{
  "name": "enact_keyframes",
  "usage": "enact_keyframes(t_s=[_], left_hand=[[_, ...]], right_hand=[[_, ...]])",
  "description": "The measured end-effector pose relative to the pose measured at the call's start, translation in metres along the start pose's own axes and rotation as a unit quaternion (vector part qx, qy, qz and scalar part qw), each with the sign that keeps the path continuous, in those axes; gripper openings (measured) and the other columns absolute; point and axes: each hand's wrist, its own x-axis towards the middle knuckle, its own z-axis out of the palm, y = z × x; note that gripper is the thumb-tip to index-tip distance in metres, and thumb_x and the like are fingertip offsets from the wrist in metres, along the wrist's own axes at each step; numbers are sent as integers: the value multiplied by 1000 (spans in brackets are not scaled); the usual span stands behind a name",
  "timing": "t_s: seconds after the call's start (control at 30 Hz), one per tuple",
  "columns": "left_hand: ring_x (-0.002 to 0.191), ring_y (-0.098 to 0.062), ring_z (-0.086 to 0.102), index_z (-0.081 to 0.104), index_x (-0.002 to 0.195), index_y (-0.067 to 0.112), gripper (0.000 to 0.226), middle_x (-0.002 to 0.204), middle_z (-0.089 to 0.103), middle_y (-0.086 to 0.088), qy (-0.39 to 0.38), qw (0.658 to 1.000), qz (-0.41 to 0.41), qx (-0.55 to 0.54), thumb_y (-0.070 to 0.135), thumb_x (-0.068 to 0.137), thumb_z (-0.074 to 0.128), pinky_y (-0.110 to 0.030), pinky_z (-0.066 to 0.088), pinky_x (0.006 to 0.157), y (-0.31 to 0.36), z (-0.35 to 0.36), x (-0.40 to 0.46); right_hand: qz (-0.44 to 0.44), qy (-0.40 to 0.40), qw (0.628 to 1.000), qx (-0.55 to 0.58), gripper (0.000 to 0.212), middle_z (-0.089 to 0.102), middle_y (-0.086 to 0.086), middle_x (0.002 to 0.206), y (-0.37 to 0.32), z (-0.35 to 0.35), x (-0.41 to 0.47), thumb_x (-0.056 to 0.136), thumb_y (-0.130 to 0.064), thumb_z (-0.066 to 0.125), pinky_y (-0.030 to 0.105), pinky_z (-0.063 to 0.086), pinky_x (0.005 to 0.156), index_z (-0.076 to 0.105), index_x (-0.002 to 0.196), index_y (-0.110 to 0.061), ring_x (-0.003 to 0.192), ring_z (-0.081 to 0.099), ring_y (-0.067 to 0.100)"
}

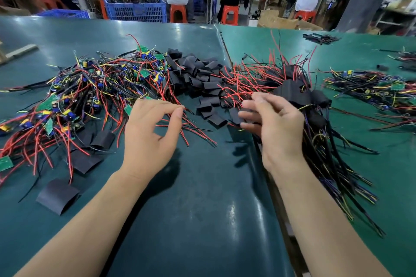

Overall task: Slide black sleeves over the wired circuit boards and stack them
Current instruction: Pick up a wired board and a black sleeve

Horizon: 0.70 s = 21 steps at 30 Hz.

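Observation:
A tangle of wired circuit boards (94,87) with red, black and yellow leads covers the left of the green table (202,198). Loose black sleeves (198,78) are heaped in the middle. Sleeved boards (299,94) are stacked on the right, their leads trailing toward me. My left hand (150,135) hovers over red leads at the tangle's near edge, fingers loosely curled, index and thumb tips close together, nothing clearly held. My right hand (276,126) is beside the stack, its blurred fingers curled round a black sleeve (247,117).
Flat black sleeves (57,195) lie scattered at the near left. Another spread of wired boards (378,90) lies at the far right. A seam (225,51) divides the table's two mats. Behind the table, people sit on orange stools beside blue crates (137,8).

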Motion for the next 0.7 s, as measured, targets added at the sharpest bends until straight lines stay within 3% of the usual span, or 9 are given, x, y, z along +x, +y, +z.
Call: enact_keyframes(t_s=[0.07, 0.17, 0.27, 0.37, 0.57, 0.63, 0.7], left_hand=[[93, -15, 52, 73, 97, 13, 16, 94, 63, 11, -29, 999, -24, 36, 22, 94, 60, -28, 40, 92, -3, 1, 1], [102, -27, 53, 73, 105, 13, 25, 103, 67, -1, -79, 987, -70, 125, 28, 90, 60, -36, 40, 95, -12, 1, 0], [122, -37, 44, 67, 124, 19, 35, 128, 59, -9, -149, 954, -152, 211, 33, 92, 63, -47, 36, 100, -21, 1, -2], [133, -32, 32, 65, 127, 30, 34, 140, 52, -9, -207, 920, -221, 249, 37, 94, 59, -48, 31, 102, -26, 1, -3], [117, -35, 44, 75, 99, 19, 27, 116, 66, -5, -180, 921, -233, 255, 41, 95, 58, -46, 38, 92, -34, 0, 2], [107, -37, 49, 74, 87, 13, 36, 103, 66, -9, -164, 922, -248, 249, 46, 93, 60, -45, 42, 87, -35, -2, 5], [100, -37, 53, 69, 80, 15, 27, 92, 65, -7, -159, 921, -268, 232, 41, 88, 68, -43, 43, 86, -36, -3, 8]], right_hand=[[-28, -36, 995, -89, 17, 70, -2, 65, 9, 2, -4, 96, -4, 56, 21, 48, 42, 67, 89, -14, 52, 63, 10], [-98, -82, 976, -179, 19, 69, -5, 68, 19, 4, -9, 97, -9, 55, 23, 48, 43, 66, 94, -25, 53, 61, 8], [-161, -115, 955, -221, 23, 70, -9, 74, 25, 6, -13, 93, -20, 54, 33, 54, 51, 57, 101, -41, 56, 63, 10], [-174, -141, 946, -234, 22, 70, -10, 75, 26, 8, -16, 91, -22, 53, 36, 55, 51, 56, 100, -42, 54, 62, 13], [-149, -157, 944, -248, 25, 69, -6, 71, 28, 8, -16, 97, -10, 55, 34, 53, 45, 59, 102, -34, 47, 61, 14], [-141, -161, 946, -245, 24, 69, -5, 69, 29, 8, -16, 97, -10, 55, 33, 52, 43, 60, 102, -33, 47, 61, 16], [-136, -167, 945, -245, 26, 69, -4, 69, 30, 9, -16, 97, -11, 55, 32, 52, 42, 59, 100, -36, 47, 60, 17]])
